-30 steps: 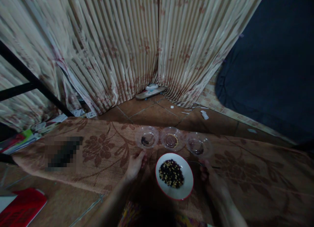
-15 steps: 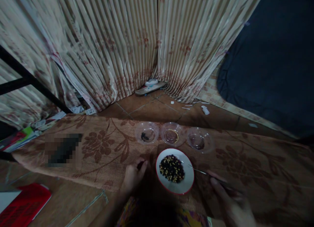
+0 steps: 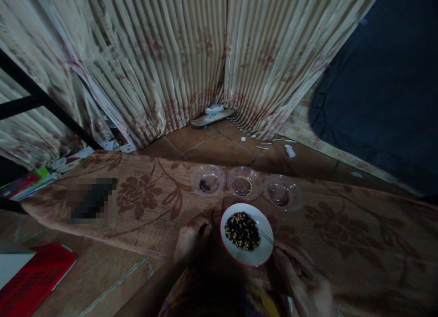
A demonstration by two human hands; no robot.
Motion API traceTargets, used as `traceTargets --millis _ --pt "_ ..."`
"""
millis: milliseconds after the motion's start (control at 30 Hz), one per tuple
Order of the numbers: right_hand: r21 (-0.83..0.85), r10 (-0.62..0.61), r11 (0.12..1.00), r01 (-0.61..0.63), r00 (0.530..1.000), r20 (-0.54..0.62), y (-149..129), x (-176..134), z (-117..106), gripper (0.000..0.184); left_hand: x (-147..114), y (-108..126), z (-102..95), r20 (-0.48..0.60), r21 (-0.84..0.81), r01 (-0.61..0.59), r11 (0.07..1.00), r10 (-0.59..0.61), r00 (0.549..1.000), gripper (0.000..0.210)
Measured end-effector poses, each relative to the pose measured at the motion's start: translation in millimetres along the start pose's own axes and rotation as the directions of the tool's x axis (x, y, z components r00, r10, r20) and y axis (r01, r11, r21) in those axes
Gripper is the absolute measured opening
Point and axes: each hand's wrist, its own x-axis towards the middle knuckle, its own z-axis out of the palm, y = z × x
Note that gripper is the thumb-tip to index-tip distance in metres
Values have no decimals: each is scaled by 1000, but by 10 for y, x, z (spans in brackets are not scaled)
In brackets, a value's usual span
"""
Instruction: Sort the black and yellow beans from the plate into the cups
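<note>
A white plate with a red rim (image 3: pixel 236 257) holds a heap of mixed black and yellow beans or kernels (image 3: pixel 242 231). My right hand (image 3: pixel 301 273) is at the plate's lower right, closed around slim metal tweezers (image 3: pixel 267 237). Their thin tips reach over the rim, close to the heap's right side. Left of the plate, my left hand (image 3: pixel 192 235) rests on the cloth with its fingers curled in; I see nothing in them. Behind the plate stand three clear plastic bowls: a left one (image 3: pixel 208 180) with dark pieces, a middle one (image 3: pixel 243 184) with yellow ones, and a right one (image 3: pixel 282 192).
A brown flowered cloth (image 3: pixel 153 221) covers the low table. A blurred-out dark object (image 3: pixel 92 200) lies on its left. Beyond are a skateboard (image 3: pixel 212 118), white scraps (image 3: pixel 289 151) on the tiles and striped curtains (image 3: pixel 178 57). A red item (image 3: pixel 44 276) lies at lower left.
My right hand has moved left, nearer the plate, bringing the tweezers' tips close to the heap. My left hand stays beside the plate, curled. The whole view has shifted slightly.
</note>
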Motion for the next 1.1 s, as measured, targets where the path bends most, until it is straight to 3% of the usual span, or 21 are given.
traceTargets --millis 300,533,700,1100 --pt "-67 91 994 -92 996 -14 111 -30 20 29 6 -8 26 -1 51 8 999 -8 1000 15" --pt "-88 -80 994 71 992 -102 176 0 63 25 6 -8 22 -1 42 -6 999 6 1000 14" --pt "-95 -243 967 238 969 -40 146 118 76 18 6 2 13 20 44 10 999 -11 1000 16" --pt "-132 -355 926 354 935 18 187 235 121 13 0 12 13 6 36 -3 999 2 1000 16"
